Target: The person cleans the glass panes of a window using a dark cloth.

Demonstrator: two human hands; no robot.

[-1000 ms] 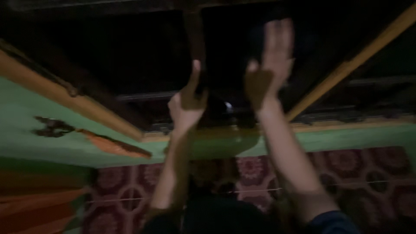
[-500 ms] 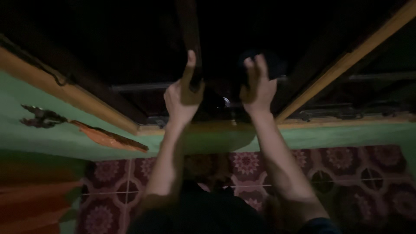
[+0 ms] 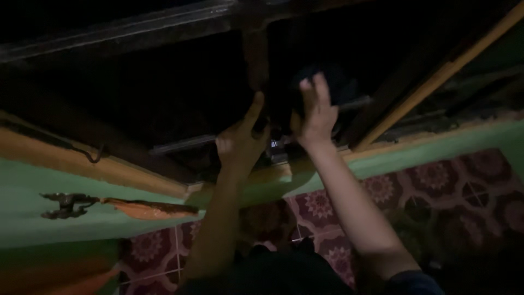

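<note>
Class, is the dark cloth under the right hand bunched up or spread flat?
Bunched: the dark cloth forms a lump under the right hand.

My left hand (image 3: 238,143) touches the dark wooden bar (image 3: 255,60); my right hand (image 3: 314,112) presses what seems a dark cloth (image 3: 333,82) beside it.

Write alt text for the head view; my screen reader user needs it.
Two bare hands reach into a dark window frame: the left hand grips its upright wooden bar, the right hand presses a dark cloth against it. Green wall, patterned floor tiles.
</note>
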